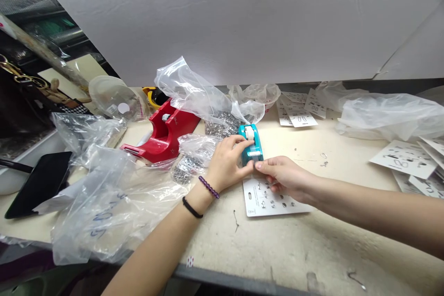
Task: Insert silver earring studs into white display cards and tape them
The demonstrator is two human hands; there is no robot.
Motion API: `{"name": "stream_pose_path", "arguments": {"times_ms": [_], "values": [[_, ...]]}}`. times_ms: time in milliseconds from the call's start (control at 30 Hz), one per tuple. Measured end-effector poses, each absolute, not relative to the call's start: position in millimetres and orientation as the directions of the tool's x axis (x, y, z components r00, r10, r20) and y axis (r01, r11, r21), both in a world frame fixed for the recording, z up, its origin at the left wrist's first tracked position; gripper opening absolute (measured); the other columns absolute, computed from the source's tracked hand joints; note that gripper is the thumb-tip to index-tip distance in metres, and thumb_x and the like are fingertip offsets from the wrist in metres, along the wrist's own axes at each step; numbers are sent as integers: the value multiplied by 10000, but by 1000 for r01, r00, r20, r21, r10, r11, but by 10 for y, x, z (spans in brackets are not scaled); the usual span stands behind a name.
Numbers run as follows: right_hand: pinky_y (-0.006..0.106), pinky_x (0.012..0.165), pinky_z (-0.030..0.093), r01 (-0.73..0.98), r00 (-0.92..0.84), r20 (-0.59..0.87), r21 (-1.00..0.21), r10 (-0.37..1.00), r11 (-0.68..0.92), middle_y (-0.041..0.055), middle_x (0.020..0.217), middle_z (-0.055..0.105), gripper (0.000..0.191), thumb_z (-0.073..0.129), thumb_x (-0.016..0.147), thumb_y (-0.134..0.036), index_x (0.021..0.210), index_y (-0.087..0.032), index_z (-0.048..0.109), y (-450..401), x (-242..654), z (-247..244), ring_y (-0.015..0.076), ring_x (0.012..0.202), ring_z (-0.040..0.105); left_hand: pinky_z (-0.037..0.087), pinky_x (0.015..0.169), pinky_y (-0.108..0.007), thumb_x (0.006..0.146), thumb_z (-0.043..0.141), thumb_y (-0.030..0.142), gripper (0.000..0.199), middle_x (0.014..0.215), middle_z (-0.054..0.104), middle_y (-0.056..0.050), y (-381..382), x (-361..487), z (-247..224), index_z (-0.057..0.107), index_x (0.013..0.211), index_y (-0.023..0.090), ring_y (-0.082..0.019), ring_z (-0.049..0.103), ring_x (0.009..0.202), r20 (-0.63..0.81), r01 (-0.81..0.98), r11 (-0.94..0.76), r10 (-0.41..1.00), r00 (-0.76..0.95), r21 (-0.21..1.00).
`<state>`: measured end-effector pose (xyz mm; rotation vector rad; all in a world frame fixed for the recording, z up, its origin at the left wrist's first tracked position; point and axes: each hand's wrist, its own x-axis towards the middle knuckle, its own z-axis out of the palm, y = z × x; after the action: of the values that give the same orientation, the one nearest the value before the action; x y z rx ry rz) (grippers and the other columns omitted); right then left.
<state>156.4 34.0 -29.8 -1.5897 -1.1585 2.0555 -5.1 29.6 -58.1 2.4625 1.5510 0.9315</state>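
A small teal tape dispenser [257,139] with a roll of clear tape stands on the table in front of me. My left hand [227,159] grips it from the left, fingers over its top and thumb at its near end. At the dispenser's cutting edge, my right hand [282,175] pinches the end of the tape [255,159] between thumb and forefinger. Beneath the right hand lies a white earring card [252,199] with several small studs on it; the hand hides part of the card.
A red tape dispenser [161,136] stands left, among clear plastic bags [104,212] and bags of small metal pieces [222,126]. A black phone [41,185] lies far left. Stacked cards [404,158] and a plastic bag [391,113] are at right. White cardboard [236,18] rises behind.
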Motion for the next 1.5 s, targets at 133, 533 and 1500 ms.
{"name": "stream_pose_path", "arguments": {"times_ms": [133,533,1500], "values": [[201,409,282,335,-407,-637,-771,655,-542,-43,495,348,230,475,788,-293,605,-163,423,335,1654,-298,56,414,311,388,867,-396,728,553,288,406,1069,506,-93,294,-56,-562,520,1116,171,-225,469,1011,444,788,-484,843,303,381],[454,860,404,613,-744,-33,-432,667,662,164,1103,547,901,631,625,-299,1384,-118,180,55,2318,-297,296,1010,502,402,858,-411,704,578,251,266,1021,510,-100,297,-92,-512,438,913,165,-221,471,996,471,707,-513,836,282,487],[415,878,436,377,-179,367,-831,913,408,131,1344,249,715,451,823,-445,1387,-228,70,192,2367,-482,237,1097,415,468,860,-399,858,442,291,473,1129,531,-134,-127,1012,-477,244,1278,200,-215,547,1016,14,-272,96,926,378,957]]}}
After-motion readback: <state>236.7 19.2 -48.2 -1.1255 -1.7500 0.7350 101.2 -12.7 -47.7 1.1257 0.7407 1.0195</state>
